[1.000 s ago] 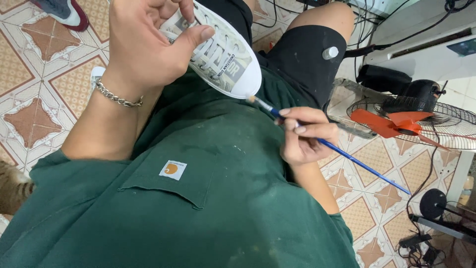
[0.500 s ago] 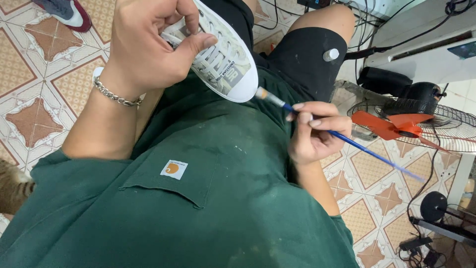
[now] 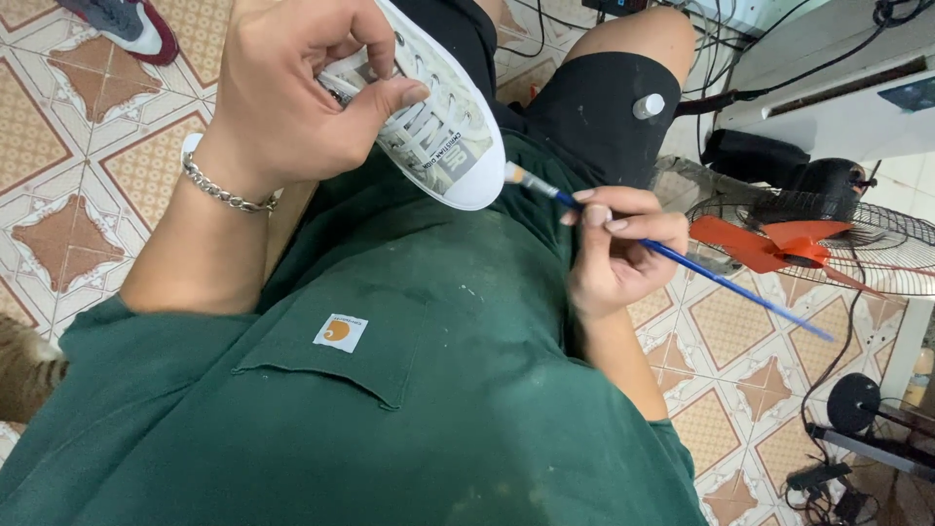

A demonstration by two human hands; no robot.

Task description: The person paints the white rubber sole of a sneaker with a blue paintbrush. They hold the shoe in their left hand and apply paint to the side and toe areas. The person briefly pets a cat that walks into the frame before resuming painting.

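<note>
My left hand grips a white sneaker by its laced upper and holds it tilted above my lap, toe pointing down to the right. A silver chain bracelet circles that wrist. My right hand pinches a thin blue-handled paintbrush. The bristle tip sits right beside the sneaker's white toe cap, just touching or a hair apart. The brush handle runs down to the right past my fingers.
I sit in a green shirt and black shorts over a patterned tile floor. A floor fan with orange blades stands at the right, with cables and a black stand beyond. Another shoe lies at the top left.
My right hand has risen and shifted right, drawing the brush tip off the sneaker's sole edge toward the toe cap. The left hand has tilted the sneaker slightly.
</note>
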